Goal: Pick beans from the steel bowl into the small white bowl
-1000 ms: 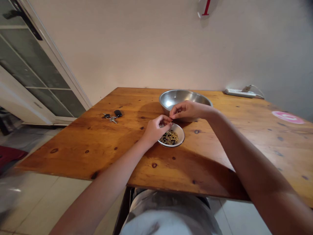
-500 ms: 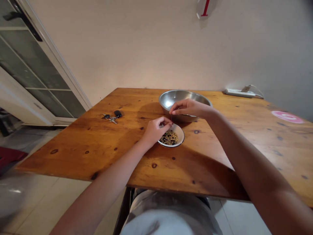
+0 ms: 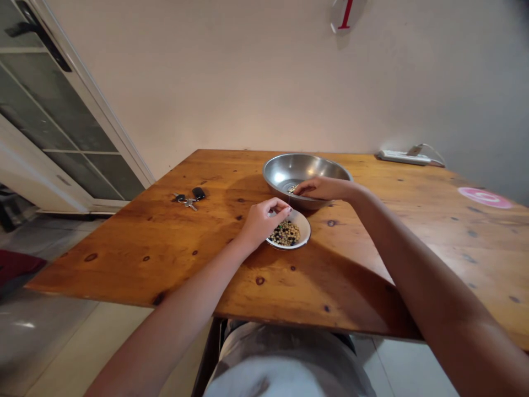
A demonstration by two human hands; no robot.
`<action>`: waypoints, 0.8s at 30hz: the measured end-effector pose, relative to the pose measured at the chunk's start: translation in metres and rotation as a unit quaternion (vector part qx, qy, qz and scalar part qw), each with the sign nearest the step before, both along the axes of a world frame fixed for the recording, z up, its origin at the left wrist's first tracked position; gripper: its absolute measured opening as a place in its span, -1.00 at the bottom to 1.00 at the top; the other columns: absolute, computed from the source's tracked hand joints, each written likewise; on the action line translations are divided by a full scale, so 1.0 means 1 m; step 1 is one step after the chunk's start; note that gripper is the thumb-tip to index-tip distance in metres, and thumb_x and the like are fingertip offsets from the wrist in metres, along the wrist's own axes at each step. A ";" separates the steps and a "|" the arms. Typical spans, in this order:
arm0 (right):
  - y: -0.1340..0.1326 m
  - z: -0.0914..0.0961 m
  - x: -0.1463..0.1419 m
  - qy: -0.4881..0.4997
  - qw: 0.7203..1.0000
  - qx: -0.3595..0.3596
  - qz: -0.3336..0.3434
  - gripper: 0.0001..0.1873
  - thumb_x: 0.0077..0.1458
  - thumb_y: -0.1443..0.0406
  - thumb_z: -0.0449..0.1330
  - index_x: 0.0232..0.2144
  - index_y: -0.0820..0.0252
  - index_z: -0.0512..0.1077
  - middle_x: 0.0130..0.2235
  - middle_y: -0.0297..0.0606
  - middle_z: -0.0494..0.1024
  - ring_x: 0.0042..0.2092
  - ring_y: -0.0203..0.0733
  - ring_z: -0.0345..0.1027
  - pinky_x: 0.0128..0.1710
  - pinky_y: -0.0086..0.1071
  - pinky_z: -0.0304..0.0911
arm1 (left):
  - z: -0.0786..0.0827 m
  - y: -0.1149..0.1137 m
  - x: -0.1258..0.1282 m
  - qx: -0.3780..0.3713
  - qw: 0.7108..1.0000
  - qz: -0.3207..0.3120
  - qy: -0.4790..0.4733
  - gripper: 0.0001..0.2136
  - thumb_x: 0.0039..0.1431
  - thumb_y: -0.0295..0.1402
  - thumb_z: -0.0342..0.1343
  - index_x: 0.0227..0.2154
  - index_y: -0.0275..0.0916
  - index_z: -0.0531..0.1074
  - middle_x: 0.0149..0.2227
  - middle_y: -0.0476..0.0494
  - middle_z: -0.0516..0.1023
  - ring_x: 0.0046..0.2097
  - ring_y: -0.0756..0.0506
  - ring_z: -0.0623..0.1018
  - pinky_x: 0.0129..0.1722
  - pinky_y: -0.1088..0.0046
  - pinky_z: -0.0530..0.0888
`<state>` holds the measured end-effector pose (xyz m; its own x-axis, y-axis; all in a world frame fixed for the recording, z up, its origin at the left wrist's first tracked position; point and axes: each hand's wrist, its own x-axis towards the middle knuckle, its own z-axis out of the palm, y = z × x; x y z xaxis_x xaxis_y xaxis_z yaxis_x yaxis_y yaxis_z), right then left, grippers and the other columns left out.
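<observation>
The left hand was curled above the near rim of a small round white bowl, its fingertips drawn together and touching or almost touching the rim. Whether those fingertips were clamped on a bean could not be determined. The bowl stood on a knotted orange-brown wooden desk and contained a mixed layer of small round pale yellow and dark beans.

The right hand extended over the rim of a wide round stainless steel bowl, its fingers lowered inside. A small group of pale beans lay on the steel floor just beside the fingertips. Whether this hand was holding anything could not be determined.

Handling assessment: each bean appeared light, hard and smooth, and would likely roll on steel. The recommended hold was 1 bean at a time, between the pads of the thumb and 1 finger.
</observation>
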<state>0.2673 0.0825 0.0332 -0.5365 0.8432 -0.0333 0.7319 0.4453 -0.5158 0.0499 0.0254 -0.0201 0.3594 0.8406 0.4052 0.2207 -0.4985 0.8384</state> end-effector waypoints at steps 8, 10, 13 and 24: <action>-0.005 0.001 -0.005 0.026 0.999 0.025 -0.023 -0.76 -0.09 0.30 0.10 -0.34 0.09 0.51 -0.20 -0.22 0.58 -0.12 -0.02 0.42 -0.07 -0.14 0.26 | 0.000 0.001 0.000 0.003 1.000 -0.001 -0.001 -0.84 0.11 -0.28 0.09 -0.43 -0.25 0.48 -0.39 -0.06 0.57 -0.28 -0.03 0.52 -0.22 0.46 0.40; -0.005 0.002 -0.006 0.035 0.999 0.028 -0.023 -0.78 -0.10 0.29 0.11 -0.36 0.09 0.50 -0.22 -0.23 0.58 -0.14 -0.03 0.43 -0.08 -0.14 0.27 | 0.000 0.000 0.000 0.001 1.000 -0.001 -0.001 -0.84 0.11 -0.27 0.09 -0.43 -0.26 0.48 -0.38 -0.06 0.57 -0.28 -0.03 0.52 -0.22 0.46 0.40; -0.005 0.002 -0.006 0.073 0.997 0.021 -0.015 -0.81 -0.10 0.28 0.15 -0.36 0.08 0.50 -0.23 -0.25 0.58 -0.15 -0.07 0.43 -0.09 -0.18 0.29 | 0.000 0.000 0.000 -0.002 1.000 0.000 -0.003 -0.84 0.11 -0.28 0.10 -0.42 -0.26 0.48 -0.39 -0.06 0.56 -0.29 -0.03 0.52 -0.23 0.47 0.39; -0.003 -0.002 -0.003 0.159 0.987 -0.009 -0.022 -0.83 -0.01 0.21 0.20 -0.31 0.07 0.47 -0.20 -0.26 0.58 -0.08 -0.11 0.43 0.01 -0.15 0.28 | 0.001 -0.001 0.000 -0.002 1.000 -0.001 -0.005 -0.86 0.11 -0.28 0.10 -0.42 -0.24 0.48 -0.39 -0.04 0.57 -0.29 -0.03 0.53 -0.23 0.47 0.40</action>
<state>0.2643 0.0793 0.0309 -0.4850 0.8668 0.1161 0.5505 0.4057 -0.7297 0.0503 0.0246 -0.0191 0.3566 0.8412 0.4064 0.2105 -0.4962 0.8423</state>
